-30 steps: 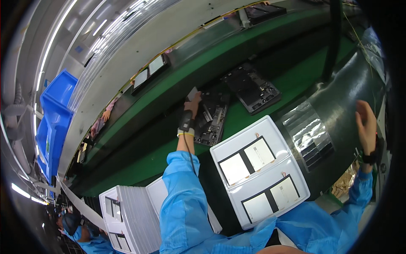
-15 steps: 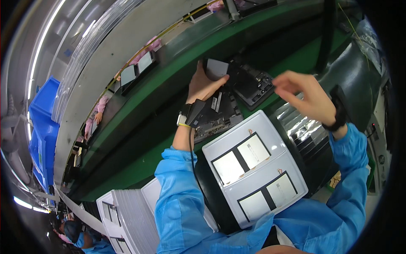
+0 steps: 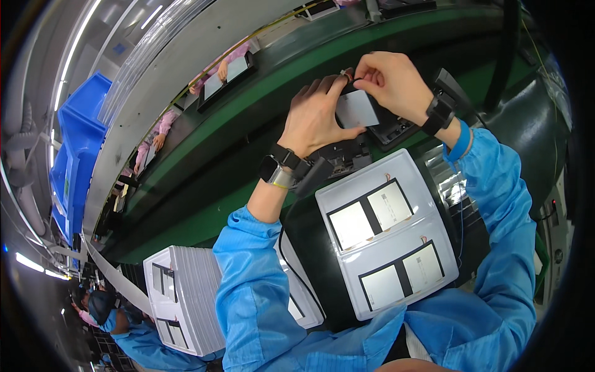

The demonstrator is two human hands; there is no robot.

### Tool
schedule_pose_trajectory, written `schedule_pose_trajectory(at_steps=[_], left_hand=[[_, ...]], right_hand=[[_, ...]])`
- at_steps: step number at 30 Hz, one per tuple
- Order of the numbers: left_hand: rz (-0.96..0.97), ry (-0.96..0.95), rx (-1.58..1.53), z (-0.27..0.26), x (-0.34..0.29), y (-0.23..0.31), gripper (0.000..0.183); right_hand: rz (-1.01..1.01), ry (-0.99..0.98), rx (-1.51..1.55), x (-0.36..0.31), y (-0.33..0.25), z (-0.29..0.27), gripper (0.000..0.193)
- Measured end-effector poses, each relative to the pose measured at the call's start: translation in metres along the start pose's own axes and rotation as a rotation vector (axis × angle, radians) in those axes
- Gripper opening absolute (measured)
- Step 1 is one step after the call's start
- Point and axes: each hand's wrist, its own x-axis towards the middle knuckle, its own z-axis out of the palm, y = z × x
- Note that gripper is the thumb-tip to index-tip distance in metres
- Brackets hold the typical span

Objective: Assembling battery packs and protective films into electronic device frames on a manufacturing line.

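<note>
Holding the flat grey pack (image 3: 357,111) in the left hand (image 3: 315,116), thumb and fingers clamped at its edges, above the green surface (image 3: 192,229) and just past the far edge of the white tray (image 3: 353,188). Probably at the stage of handling the short lead (image 3: 347,75), with the right hand (image 3: 395,85) pinched together, seemingly on it, though too small to be sure. Calls for a steady left hold and light, precise right fingertips.

Near tray (image 3: 407,176) and surroundings.
Battery packs (image 3: 388,206) lie in its compartments; stacked trays (image 3: 201,297) stand left; device chassis (image 3: 393,129) lie beyond, on the worktop (image 3: 186,242).
</note>
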Motion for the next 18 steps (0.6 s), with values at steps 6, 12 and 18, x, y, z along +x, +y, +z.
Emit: schedule_pose_trajectory(at_steps=[6,12,18], left_hand=[[-0.670,-0.388,-0.411,0.079,-0.025,-0.121,0.083],[-0.734,-0.653,-0.188,0.116,-0.097,-0.123,0.105],[-0.824,-0.902,-0.275,0.101,-0.110,-0.160,0.117]], right_hand=[[-0.131,0.113,-0.342,-0.004,0.025,-0.060,0.012],[-0.038,0.071,-0.495,-0.051,0.031,-0.123,0.014],[0.095,0.088,-0.398,-0.082,0.009,-0.150,0.014]])
